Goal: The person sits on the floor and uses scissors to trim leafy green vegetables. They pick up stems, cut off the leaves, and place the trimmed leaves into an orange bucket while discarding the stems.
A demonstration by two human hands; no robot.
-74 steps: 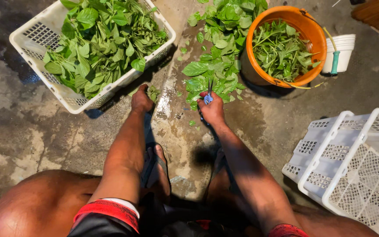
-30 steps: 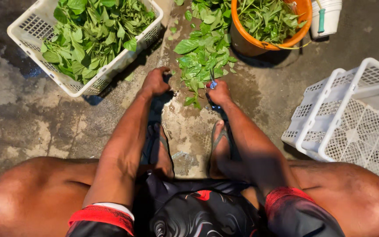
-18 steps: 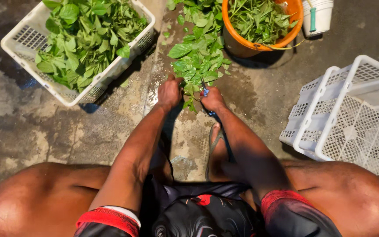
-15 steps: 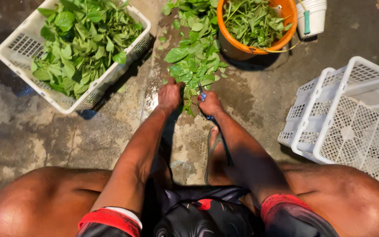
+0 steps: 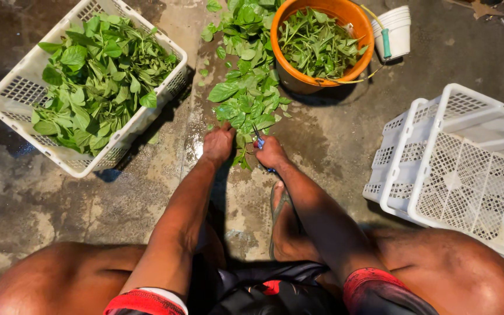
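Two hands at near end of leaf pile [image 5: 246, 99] on wet floor [image 5: 322, 146]: left hand [image 5: 219, 143] closed on stems, right hand [image 5: 270, 153] gripping blue-handled scissors [image 5: 259, 139]. Risk: blades near left fingers, may cut; wet stems may slip.

Leaf pile [image 5: 246, 96] lies between basket [image 5: 13, 93] and bucket [image 5: 298, 79], seemingly touching.

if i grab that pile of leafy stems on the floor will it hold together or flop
The pile of leafy stems would likely flop and shed: its thin stalks lie loose and unbundled. It probably feels light. The wet concrete floor suggests damp, clinging leaves.
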